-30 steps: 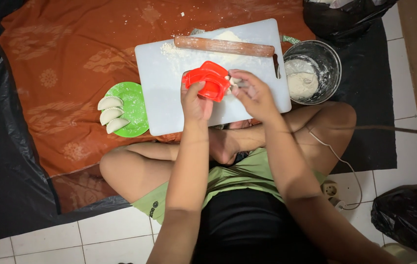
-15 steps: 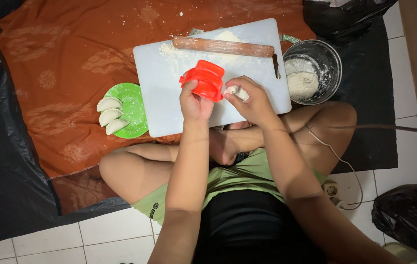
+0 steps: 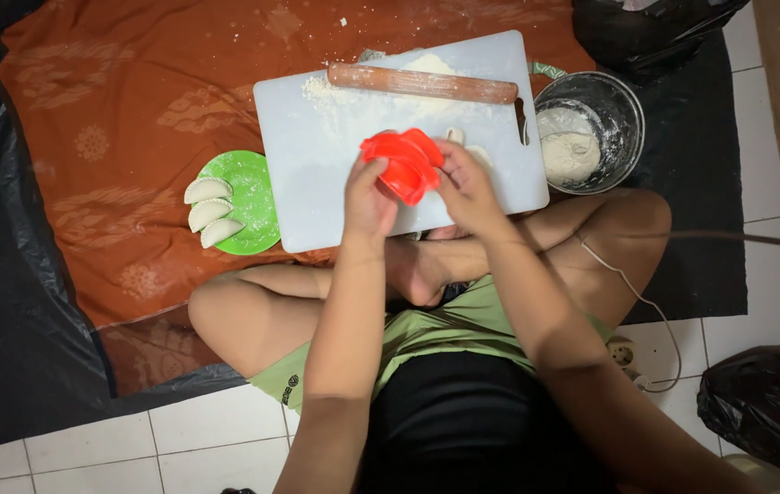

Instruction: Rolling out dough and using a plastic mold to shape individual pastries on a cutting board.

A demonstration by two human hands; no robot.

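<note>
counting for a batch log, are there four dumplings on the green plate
No, the green plate holds three dumplings, lined up along its left edge.

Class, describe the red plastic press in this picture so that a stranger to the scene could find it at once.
Start at the white rectangular cutting board on the orange patterned cloth. Over its near edge, the left hand and right hand together hold the red hinged plastic dumpling press. It is the only red thing there, unlike the wooden rolling pin lying further back.
</note>
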